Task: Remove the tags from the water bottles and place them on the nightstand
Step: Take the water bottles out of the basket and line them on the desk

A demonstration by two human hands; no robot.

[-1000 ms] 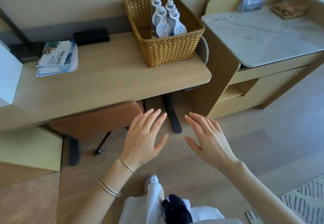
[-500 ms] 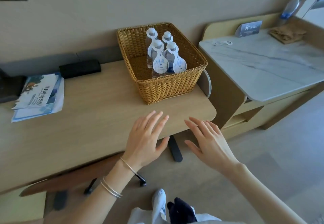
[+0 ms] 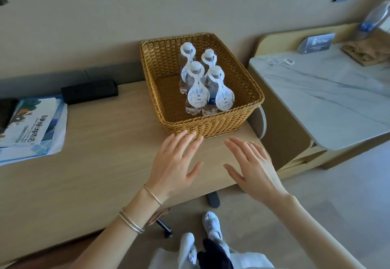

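Several clear water bottles [image 3: 192,108] stand upright in a wicker basket [image 3: 240,91] on the wooden desk [image 3: 101,142]. A white drop-shaped tag [image 3: 198,96] hangs from each bottle's neck. My left hand [image 3: 175,163] hovers flat over the desk just in front of the basket, fingers spread, holding nothing. Beside it, my right hand [image 3: 251,167] is spread over the desk's right corner, also holding nothing. The marble-topped nightstand [image 3: 329,98] stands to the right of the desk.
Brochures [image 3: 31,127] and a black box [image 3: 89,91] lie on the desk's left side. On the nightstand are a small sign [image 3: 316,43], a brown cloth [image 3: 367,51], a plastic bottle [image 3: 375,19] and a white tag [image 3: 278,61]. A chair is tucked under the desk.
The view has moved closer to the desk and basket. Both open hands have advanced from over the floor to over the desk's front edge, near the basket.
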